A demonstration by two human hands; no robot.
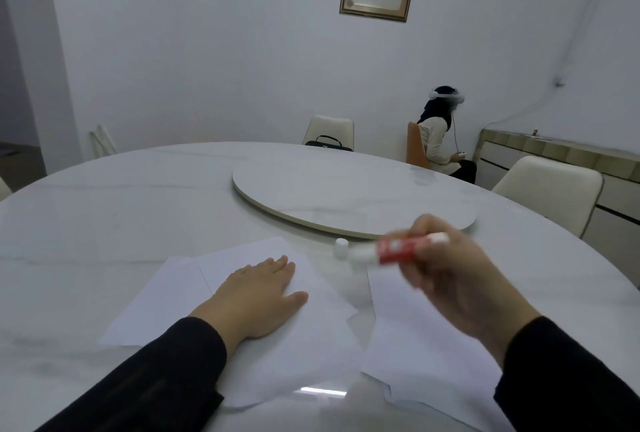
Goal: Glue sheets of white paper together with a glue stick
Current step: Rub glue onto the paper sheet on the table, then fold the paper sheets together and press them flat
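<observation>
Glue stick (398, 251) in right-hand fingers (420, 251)

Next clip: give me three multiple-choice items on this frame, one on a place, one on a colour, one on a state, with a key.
1. Where does the small white cap stand?
A. on the table, between the sheets and the turntable
B. on the glue stick
C. under the left hand

2. What colour is the glue stick label?
A. blue
B. red
C. green

3. What is the left hand doing?
A. gripping the cap
B. lying flat on the paper sheets
C. hanging off the table

Key: 1 A, the cap stands alone on the tabletop; 2 B, red shows beside the right hand; 3 B, its fingers are straight on the sheet.
</observation>
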